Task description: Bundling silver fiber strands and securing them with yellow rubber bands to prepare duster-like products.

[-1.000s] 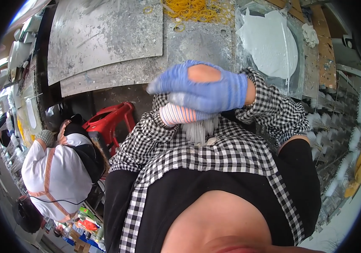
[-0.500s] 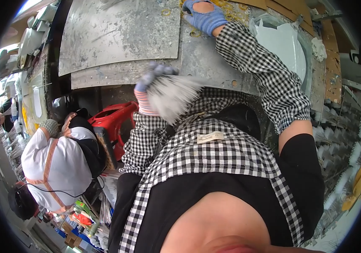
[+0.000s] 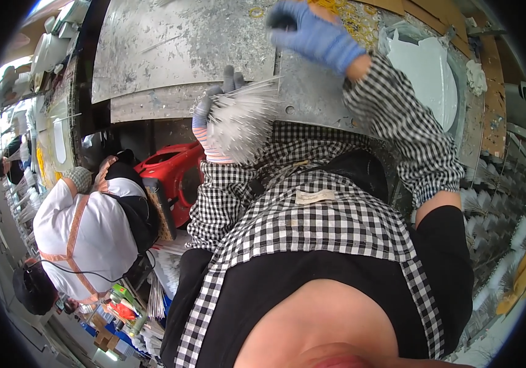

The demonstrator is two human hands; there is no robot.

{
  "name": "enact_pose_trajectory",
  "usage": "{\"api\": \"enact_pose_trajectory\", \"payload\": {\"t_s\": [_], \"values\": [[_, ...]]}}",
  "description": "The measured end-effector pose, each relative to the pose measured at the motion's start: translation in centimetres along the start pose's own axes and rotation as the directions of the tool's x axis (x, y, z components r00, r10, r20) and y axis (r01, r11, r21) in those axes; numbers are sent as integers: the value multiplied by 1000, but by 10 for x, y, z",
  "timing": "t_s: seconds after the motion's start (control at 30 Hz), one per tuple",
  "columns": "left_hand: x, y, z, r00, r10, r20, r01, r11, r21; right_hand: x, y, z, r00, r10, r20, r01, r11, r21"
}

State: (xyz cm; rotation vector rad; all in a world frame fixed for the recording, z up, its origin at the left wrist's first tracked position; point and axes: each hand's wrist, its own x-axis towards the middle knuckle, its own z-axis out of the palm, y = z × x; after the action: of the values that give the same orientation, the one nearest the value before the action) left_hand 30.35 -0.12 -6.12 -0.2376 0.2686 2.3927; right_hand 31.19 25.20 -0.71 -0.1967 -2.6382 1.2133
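Inside left hand [image 3: 202, 111], white strand bundle [image 3: 238, 126], fanned out rightward

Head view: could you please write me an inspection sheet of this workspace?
Surface: grey table, stained; large grey sheet on it.
Job's things: bundle of white strands, fanned out; yellow bands loose on the table.
Clutter: white mass at right, material unclear.
Hands: left hand holds the bundle; right hand near the bands, grip unclear.
Cables: black cord across a co-worker's back.
Surroundings: red stool at left.
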Motion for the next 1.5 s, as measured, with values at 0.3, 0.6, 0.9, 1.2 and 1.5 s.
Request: {"api": "enact_pose_trajectory", "payload": {"t_s": [0.3, 0.6, 0.9, 1.2, 1.5], "values": [[17, -22, 23, 1000, -2, -9, 3, 981, 194, -110, -29, -30, 996, -12, 89, -3, 986, 164], [28, -40, 39, 992, 82, -93, -41, 927, 372, -136, -20, -15, 911, -396, -110, 324, 857, -402], [34, -43, 79, 667, -240, 705, -745, -224, 628, -169, -7, -106, 968, -160, 195, 251, 693, -676], [50, -95, 77, 737, -243, 630, -673, -352, 651, -132, -22, -89, 985, -56, 165, 78, 989, -129], [58, -99, 57, 819, -157, 552, -567, -75, 820, -67, -70, -62, 776, -630, 32, 523, 614, -590]]}}
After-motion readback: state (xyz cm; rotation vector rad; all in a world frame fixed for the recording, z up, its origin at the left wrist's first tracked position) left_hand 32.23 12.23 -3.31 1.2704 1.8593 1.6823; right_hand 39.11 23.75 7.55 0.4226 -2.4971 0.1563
